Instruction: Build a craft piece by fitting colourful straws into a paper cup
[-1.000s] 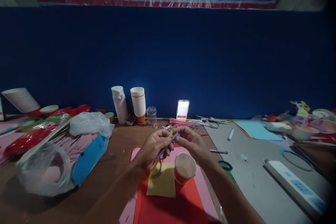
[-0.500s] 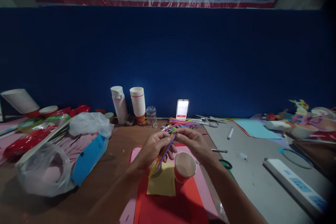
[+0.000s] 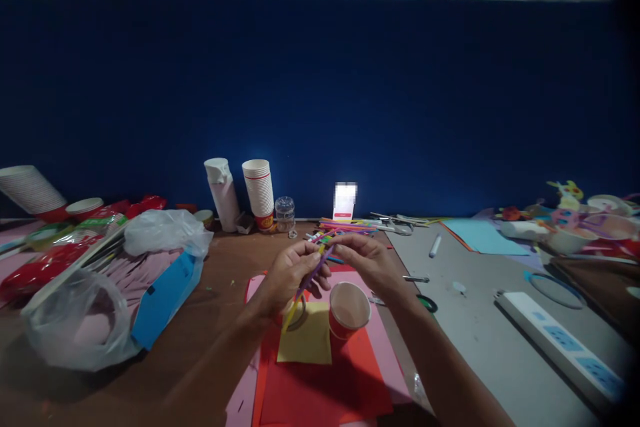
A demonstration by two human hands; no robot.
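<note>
My left hand (image 3: 299,273) is closed around a purple pipe cleaner (image 3: 311,276) and a yellow pipe cleaner (image 3: 291,315), which slant down toward the lower left. At their upper end, my right hand (image 3: 363,260) pinches the tip of the purple one with thumb and forefinger. Just below my hands stands a red and white paper cup (image 3: 349,310), its open mouth upward. Left of the cup, a roll of tape (image 3: 297,313) rests on a yellow paper square (image 3: 305,345), partly hidden by the pipe cleaners and my left hand. Red paper sheets (image 3: 320,390) lie underneath.
Several coloured pipe cleaners (image 3: 345,227) are piled behind my hands, before a lit phone (image 3: 344,203). A stack of paper cups (image 3: 259,190) stands at the back. A plastic bag (image 3: 75,327) lies left; a power strip (image 3: 557,340) and a marker (image 3: 435,245) lie right.
The whole view has shifted slightly, so everything sits a little higher and further left. Both hands stay together on the pipe cleaners, with small finger movements.
</note>
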